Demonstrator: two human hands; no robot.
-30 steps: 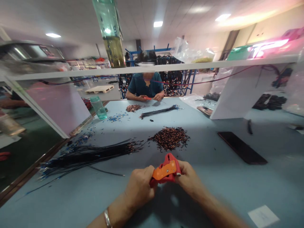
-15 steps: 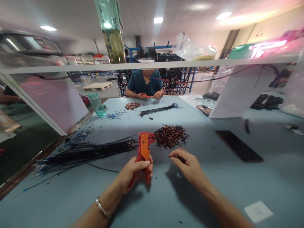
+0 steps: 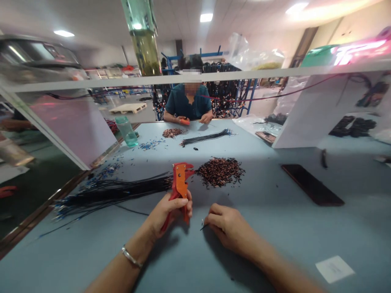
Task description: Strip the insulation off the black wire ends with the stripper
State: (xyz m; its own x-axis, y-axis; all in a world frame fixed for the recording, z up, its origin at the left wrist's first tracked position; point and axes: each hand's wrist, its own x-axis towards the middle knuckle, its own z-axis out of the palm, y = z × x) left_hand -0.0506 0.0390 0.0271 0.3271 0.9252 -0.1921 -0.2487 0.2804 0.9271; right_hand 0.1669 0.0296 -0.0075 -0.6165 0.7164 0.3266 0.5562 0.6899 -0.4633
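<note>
My left hand (image 3: 169,213) is closed around the handles of a red and orange wire stripper (image 3: 179,183), which stands upright with its jaws pointing up. My right hand (image 3: 227,228) rests low on the blue table (image 3: 275,228), fingers pinched on a small dark piece at its fingertips. A bundle of black wires (image 3: 113,193) with blue ends lies to the left of the tool. A heap of copper-brown wire bits (image 3: 220,171) lies just behind and to the right of it.
A black phone (image 3: 311,189) lies at the right and a white paper slip (image 3: 334,268) at the near right. Across the table a person (image 3: 189,103) works beside another wire bundle (image 3: 206,138) and small heap (image 3: 172,132). A green cup (image 3: 126,132) stands at the left.
One second ago both hands held the stripper low and sideways. My left hand has since raised it upright alone, and my right hand has dropped to the table and pinched a small piece.
</note>
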